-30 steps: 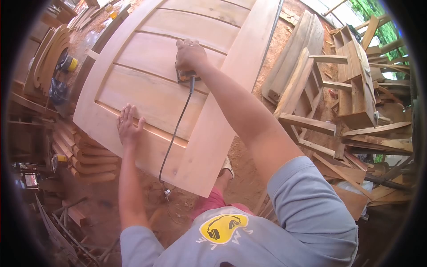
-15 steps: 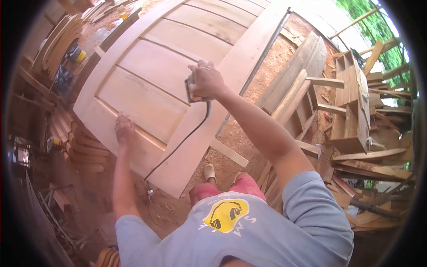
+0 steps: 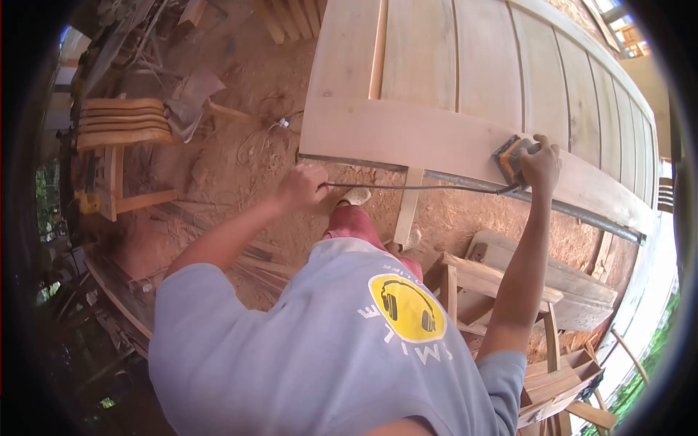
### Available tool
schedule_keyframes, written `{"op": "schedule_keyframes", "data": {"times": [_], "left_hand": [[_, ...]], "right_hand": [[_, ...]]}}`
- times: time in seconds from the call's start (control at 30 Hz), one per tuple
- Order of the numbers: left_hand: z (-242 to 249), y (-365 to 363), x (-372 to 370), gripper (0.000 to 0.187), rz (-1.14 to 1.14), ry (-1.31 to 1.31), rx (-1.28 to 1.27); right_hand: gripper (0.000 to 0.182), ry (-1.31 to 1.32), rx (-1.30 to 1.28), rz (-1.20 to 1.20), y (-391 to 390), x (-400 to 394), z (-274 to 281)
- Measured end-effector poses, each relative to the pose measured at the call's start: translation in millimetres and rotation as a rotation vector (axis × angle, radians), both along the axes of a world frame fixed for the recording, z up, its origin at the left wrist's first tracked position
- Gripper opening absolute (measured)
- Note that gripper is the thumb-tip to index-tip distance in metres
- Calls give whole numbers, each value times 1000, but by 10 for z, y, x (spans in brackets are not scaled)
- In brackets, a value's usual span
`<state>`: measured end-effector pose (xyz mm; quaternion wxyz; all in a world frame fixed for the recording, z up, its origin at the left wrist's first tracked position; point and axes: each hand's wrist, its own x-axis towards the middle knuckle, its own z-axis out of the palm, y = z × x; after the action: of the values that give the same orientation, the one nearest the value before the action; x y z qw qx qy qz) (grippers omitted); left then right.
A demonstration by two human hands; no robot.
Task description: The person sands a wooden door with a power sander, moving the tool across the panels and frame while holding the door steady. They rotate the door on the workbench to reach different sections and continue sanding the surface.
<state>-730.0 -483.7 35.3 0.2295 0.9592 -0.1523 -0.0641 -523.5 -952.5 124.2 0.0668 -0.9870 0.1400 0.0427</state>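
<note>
A large pale wooden panelled door [image 3: 407, 129] with grooved boards lies across the upper part of the head view. My right hand [image 3: 540, 164] grips an orange and black electric sander [image 3: 511, 160], which is tilted on the door's near border board. From the sander a dark power cord [image 3: 414, 187] runs left, pulled nearly straight, to my left hand [image 3: 302, 186]. That hand is closed around the cord, off the door and near its left corner. A metal pipe [image 3: 465, 181] lies along under the door's near edge.
A wooden strip [image 3: 408, 211] juts out from under the door towards my legs. Stacked curved wooden pieces [image 3: 123, 122] stand at left, and a white plug [image 3: 283, 123] shows near the floor. Timber planks [image 3: 545, 280] and a wooden frame [image 3: 556, 381] lie at lower right.
My view has swung round along the door. The left hand has left the door's surface and now grips the cord. The right hand has brought the sander to the near border board.
</note>
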Motion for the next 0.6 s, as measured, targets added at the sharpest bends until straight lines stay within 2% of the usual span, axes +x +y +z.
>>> {"op": "schedule_keyframes", "data": {"times": [0.07,0.17,0.27,0.33,0.4,0.47,0.53,0.6], "left_hand": [[31,-356,-523,25,96,173,-44],[-202,-1033,-1344,34,172,467,-106],[-49,-1204,-1623,34,645,701,-167],[-326,-862,-1850,29,576,757,135],[-516,-371,-2155,25,406,656,313],[-720,113,-2479,21,446,576,299],[-1001,569,-2771,19,595,466,330],[-858,747,-2762,16,759,501,323]], "right_hand": [[52,5,8,44,-124,18,14],[51,-5,10,91,-366,51,-22],[50,-15,-23,137,-768,135,-87],[50,-43,7,172,-1045,255,-200],[52,-36,43,117,-1295,268,-173],[52,-31,34,98,-1457,205,-80],[51,-72,30,144,-1738,195,-139],[49,-97,62,183,-1917,208,-134]]}}
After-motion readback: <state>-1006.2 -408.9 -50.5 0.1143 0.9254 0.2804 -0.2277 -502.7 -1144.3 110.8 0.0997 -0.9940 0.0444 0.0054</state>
